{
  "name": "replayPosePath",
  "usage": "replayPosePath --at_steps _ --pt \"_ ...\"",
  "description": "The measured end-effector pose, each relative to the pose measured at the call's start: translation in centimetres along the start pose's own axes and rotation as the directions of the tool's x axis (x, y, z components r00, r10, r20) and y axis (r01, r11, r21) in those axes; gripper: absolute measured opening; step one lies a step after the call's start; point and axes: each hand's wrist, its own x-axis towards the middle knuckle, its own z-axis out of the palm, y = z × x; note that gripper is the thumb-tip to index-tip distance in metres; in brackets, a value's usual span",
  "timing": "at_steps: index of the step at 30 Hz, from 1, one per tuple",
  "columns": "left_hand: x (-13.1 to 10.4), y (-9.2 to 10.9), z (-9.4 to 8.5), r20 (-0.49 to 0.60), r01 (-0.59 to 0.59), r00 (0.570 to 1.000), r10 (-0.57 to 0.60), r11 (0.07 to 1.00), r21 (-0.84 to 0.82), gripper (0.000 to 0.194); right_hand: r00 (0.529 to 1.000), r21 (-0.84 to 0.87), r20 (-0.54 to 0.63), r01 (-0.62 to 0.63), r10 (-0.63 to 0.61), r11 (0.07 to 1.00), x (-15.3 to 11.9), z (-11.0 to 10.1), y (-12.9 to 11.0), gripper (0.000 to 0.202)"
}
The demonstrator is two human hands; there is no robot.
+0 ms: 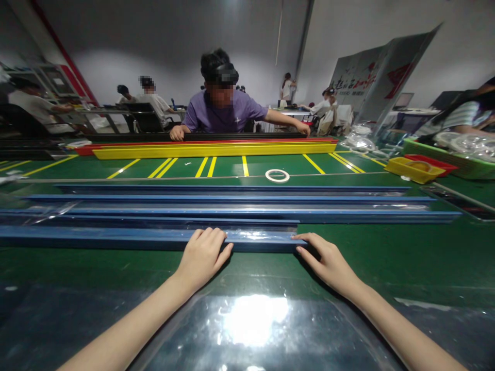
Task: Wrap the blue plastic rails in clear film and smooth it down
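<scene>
Laid lengthwise on the near side of a flat green tabletop: a long, straight blue channel, plastic-looking and smooth, running in from the left edge of view and stopping right of centre. Open along the top between two upright walls, with the near wall reaching slightly farther right than the far one; lined inside with shiny, crinkled transparent film, catching white glints near the cut end. Set over the near wall, with knuckles bent and thumb spread away along the outer face: a bare left hand. Touching the right-hand end, with forefinger above and thumb lower on the near side, apart from each other: a bare right hand. Well apart from one another, but cannot tell of either whether clamped firmly or only resting. Just behind, roughly parallel and extending farther right: more blue lengths. Beyond, on the green surface between yellow stripes: a flat white ring. Across the table, behind stacked yellow, red and black lengths: a co-worker in a purple shirt, arms spread, both hands at the black length.
</scene>
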Motion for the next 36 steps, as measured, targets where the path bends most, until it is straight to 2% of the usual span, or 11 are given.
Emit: replayPosePath --at_steps 12,22,29,33,36 --pt "-0.1 0.1 0.0 -0.017 0.002 1.000 -0.002 1.000 0.006 0.022 1.000 0.009 -0.024 -0.001 0.001 1.000 0.2 -0.1 0.4 0.019" --pt "0.0 0.3 -0.2 -0.041 0.021 0.999 -0.020 1.000 0.001 0.021 0.999 -0.071 -0.041 0.006 -0.008 0.997 0.1 0.0 0.0 0.021" --pt "0.0 0.4 -0.3 -0.034 0.042 0.999 -0.042 0.999 -0.014 0.021 0.985 -0.231 -0.090 0.123 -0.147 0.965 0.3 -1.3 -0.9 0.019" --pt "0.0 0.5 -0.2 -0.032 0.047 0.998 -0.048 0.998 -0.030 0.021 0.972 -0.306 -0.063 0.196 -0.225 0.932 0.9 -2.2 -1.9 0.015" --pt "-0.1 0.4 -0.2 -0.031 0.052 0.998 -0.053 0.998 -0.035 0.021 0.967 -0.360 -0.030 0.227 -0.255 0.905 1.6 -2.1 -3.3 0.018"
